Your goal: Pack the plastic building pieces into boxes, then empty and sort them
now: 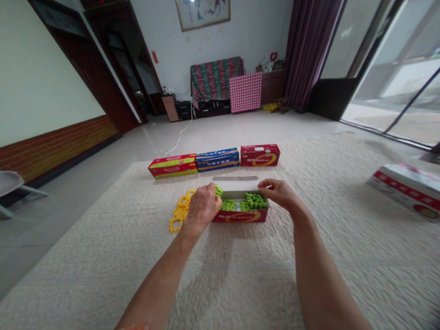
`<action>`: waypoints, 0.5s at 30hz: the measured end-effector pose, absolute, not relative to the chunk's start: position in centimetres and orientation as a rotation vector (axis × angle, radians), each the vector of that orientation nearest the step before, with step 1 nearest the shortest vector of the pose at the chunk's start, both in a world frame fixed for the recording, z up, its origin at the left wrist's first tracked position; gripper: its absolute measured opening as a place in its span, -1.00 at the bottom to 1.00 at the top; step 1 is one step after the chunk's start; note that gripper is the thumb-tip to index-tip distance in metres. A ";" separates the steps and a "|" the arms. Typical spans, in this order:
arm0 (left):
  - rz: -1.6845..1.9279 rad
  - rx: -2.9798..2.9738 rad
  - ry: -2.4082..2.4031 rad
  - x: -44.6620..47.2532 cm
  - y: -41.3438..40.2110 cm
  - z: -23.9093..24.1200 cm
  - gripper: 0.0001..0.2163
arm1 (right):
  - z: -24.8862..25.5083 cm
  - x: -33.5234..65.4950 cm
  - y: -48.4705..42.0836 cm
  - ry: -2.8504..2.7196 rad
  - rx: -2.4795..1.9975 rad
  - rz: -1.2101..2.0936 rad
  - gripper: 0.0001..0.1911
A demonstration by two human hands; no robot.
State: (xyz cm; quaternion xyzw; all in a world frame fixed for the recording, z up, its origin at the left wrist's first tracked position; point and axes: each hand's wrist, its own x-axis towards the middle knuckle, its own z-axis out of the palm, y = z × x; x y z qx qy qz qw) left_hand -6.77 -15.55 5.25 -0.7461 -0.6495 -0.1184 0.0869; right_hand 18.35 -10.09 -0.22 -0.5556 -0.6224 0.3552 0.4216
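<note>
An open red box point(240, 217) lies lengthwise before me, its white lid flap point(237, 184) folded back on the far side. Green plastic pieces point(255, 200) fill its right part, and more sit near the middle. Over the box's left end, my left hand point(205, 202) is closed on a green plastic piece point(218, 189) that shows past its fingers. My right hand point(277, 192) pinches the box at its far right corner, by the lid flap. Yellow plastic pieces point(177, 223) with open frames lie left of the box, partly hidden behind my left hand.
Farther off stand a red-and-yellow box point(173, 166), a blue box point(217, 159) and another red box point(260, 156) in a row. A white-and-red box point(409, 190) lies at the right. All rest on a cream quilted mat point(240, 275). A white chair point(15, 183) stands left.
</note>
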 end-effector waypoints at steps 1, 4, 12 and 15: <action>-0.409 -2.192 -1.962 -7.3 -15.6 5.5 -0.75 | -0.2 18.3 -10.1 -1.563 -1.401 0.877 -0.82; -0.529 -2.032 -2.081 -9.7 -15.8 6.2 -0.68 | -0.1 18.3 -10.2 -1.584 -1.434 0.845 -0.82; -0.356 -1.798 -2.327 -15.9 -16.4 5.8 -0.56 | -0.1 18.3 -10.2 -1.639 -1.450 0.761 -0.82; -0.501 -1.860 -2.189 -15.0 -16.7 5.5 -0.54 | -0.1 18.3 -10.1 -1.646 -1.468 0.754 -0.82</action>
